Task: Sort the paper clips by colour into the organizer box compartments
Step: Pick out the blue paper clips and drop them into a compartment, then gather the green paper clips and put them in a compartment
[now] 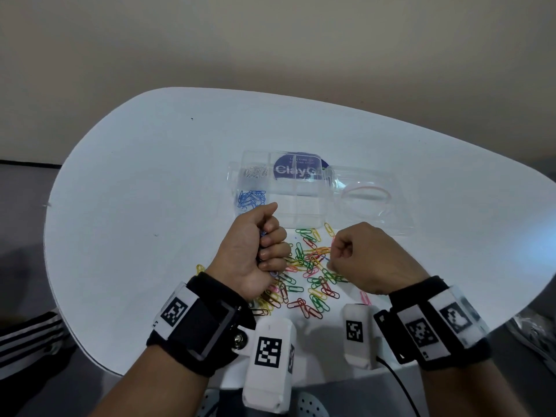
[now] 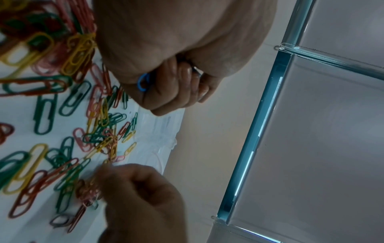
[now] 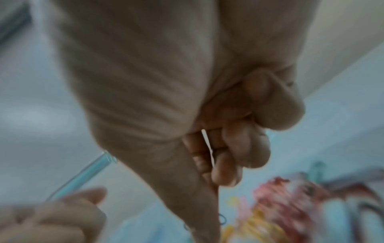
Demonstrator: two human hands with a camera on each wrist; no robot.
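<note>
White smooth tabletop (image 1: 135, 182), rounded edges. Clear plastic organizer box (image 1: 296, 203) mid-tabletop, long axis left-right; silver clips (image 1: 255, 173) in far-left compartment, blue clips (image 1: 251, 198) in near-left one. Loose pile of clips (image 1: 310, 275), thin wire loops in green, red, yellow, pink, pointing every way, between box and near edge. Left hand (image 1: 255, 254) fisted, grip curled round blue clips. Right hand (image 1: 364, 260) over pile, fingertips pinched narrow; whether it holds clip, cannot tell.

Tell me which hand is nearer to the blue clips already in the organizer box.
Left. The left hand is fisted right beside the blue clips at the box's near-left corner; the right hand is farther right, over the loose pile.
</note>
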